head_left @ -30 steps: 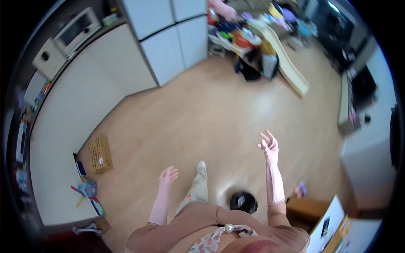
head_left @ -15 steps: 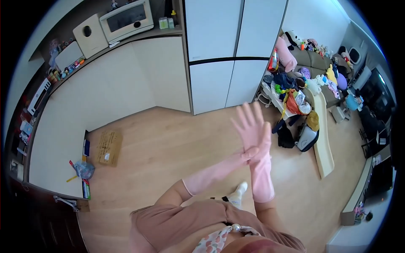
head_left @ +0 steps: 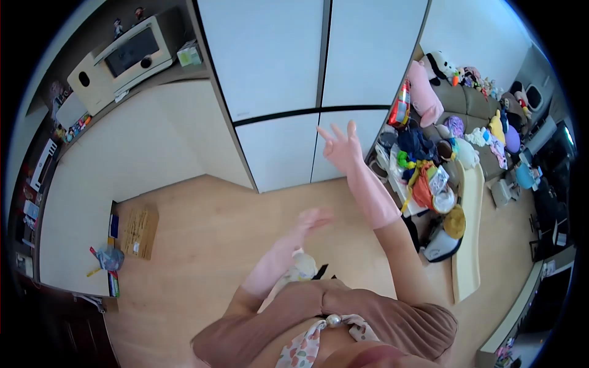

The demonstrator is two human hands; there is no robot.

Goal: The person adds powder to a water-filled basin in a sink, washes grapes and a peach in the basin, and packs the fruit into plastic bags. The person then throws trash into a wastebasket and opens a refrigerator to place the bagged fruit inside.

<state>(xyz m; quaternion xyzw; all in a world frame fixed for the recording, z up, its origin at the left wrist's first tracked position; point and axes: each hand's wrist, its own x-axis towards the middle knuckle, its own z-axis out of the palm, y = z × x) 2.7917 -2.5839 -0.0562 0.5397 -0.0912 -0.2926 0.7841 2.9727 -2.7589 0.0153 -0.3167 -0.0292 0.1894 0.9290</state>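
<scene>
Both hands wear long pink gloves. My right hand point(head_left: 341, 147) is raised in front of the lower doors of a tall white cabinet point(head_left: 264, 147), its fingers apart and nothing held. Lower and to the left, my left hand point(head_left: 316, 219) is over the wooden floor point(head_left: 208, 239), blurred by motion, so its fingers cannot be made out. The two hands are apart from each other. A light-coloured shoe or foot point(head_left: 302, 267) shows below my left hand.
A cardboard box point(head_left: 140, 232) lies on the floor at the left, near a bluish bag point(head_left: 110, 258). A microwave point(head_left: 132, 52) stands on the counter. At the right are a cream slide point(head_left: 469, 245), piled clothes point(head_left: 423, 184) and a sofa with plush toys point(head_left: 454, 101).
My hands have come apart from each other. The right one has moved up and left, the left one down and left. The view has shifted, bringing the white cabinet nearer.
</scene>
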